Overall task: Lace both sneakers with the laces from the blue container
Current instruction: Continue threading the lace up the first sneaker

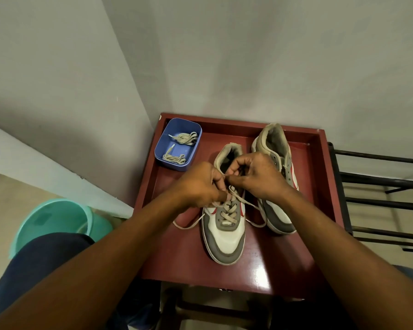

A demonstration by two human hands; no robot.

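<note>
Two white and grey sneakers with red trim stand on a dark red table (281, 270). The left sneaker (225, 239) has a beige lace (227, 214) crossed through its lower eyelets, with loose ends trailing off both sides. My left hand (200, 184) and my right hand (258, 175) meet over its upper eyelets, both pinching the lace. The right sneaker (275, 148) has no lace in its visible eyelets. A blue container (162, 144) at the table's back left holds another beige lace (184, 138).
The table has a raised rim and stands in a corner between grey walls. A teal bucket (55, 222) sits on the floor at the left. A black metal rack (379, 198) stands to the right of the table. My knee in dark fabric shows lower left.
</note>
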